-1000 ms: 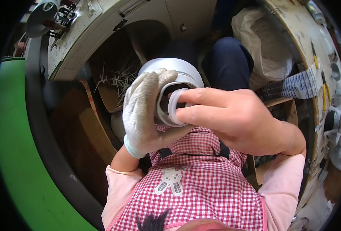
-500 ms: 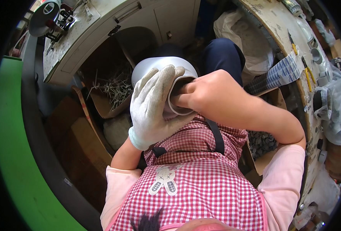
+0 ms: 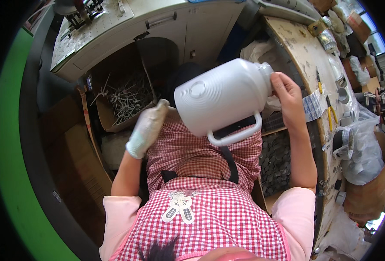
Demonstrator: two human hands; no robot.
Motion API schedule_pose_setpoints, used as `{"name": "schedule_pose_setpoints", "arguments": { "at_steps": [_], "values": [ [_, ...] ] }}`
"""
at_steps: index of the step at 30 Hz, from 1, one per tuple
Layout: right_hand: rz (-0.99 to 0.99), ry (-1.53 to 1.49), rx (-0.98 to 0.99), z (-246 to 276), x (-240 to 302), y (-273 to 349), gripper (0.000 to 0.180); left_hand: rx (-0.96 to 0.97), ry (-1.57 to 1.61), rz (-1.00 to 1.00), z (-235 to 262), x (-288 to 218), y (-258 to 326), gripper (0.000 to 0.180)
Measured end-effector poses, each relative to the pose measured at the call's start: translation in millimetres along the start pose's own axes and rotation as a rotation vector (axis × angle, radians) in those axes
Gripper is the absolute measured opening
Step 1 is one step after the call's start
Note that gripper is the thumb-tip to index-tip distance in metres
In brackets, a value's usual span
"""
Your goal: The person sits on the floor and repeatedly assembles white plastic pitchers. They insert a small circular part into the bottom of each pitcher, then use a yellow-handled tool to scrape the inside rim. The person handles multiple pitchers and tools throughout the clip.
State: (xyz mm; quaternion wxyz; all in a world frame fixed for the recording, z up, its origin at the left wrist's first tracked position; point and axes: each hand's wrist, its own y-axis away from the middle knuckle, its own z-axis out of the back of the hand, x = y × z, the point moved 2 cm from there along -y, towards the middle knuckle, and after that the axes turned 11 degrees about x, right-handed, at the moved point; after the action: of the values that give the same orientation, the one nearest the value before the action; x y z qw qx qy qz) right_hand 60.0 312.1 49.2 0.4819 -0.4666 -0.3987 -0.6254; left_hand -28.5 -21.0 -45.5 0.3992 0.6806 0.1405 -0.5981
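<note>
A pale grey plastic jug point(image 3: 227, 95) hangs on its side above my lap, its neck to the right and its flat end to the left. Rings are moulded into its wall, and its loop handle point(image 3: 238, 138) faces down toward me. My right hand point(image 3: 287, 89), bare, grips the jug at the rim of its neck, thumb and fingers pinched there. Left of the jug and apart from it is my left hand point(image 3: 148, 129) in a whitish knit glove. It shows from the side, fingers stretched out, with nothing seen in it.
A cardboard box of thin grey plastic scraps point(image 3: 125, 102) sits at the left. On the right, another box holds grey discs point(image 3: 276, 163). The worn bench point(image 3: 303, 52) carries yellow-handled pliers point(image 3: 330, 114) and plastic bags. A white cabinet point(image 3: 170, 28) stands ahead.
My right hand has come out of the jug's mouth and now grips its neck. The jug has swung onto its side, rightward. My left hand has let go and moved left.
</note>
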Motion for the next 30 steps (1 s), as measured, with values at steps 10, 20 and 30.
{"name": "schedule_pose_setpoints", "arguments": {
  "at_steps": [10,20,30],
  "values": [
    [0.653,0.597,-0.019,-14,123,-72,0.028,0.550,1.148,-0.300,-28,22,-43,0.070],
    [0.702,1.021,0.260,-275,221,-355,0.103,0.921,0.901,-0.300,-22,105,-105,0.071],
    [0.667,0.270,-0.119,-289,235,-442,0.022,0.872,0.935,-0.164,-11,107,-103,0.079]
  ]
}}
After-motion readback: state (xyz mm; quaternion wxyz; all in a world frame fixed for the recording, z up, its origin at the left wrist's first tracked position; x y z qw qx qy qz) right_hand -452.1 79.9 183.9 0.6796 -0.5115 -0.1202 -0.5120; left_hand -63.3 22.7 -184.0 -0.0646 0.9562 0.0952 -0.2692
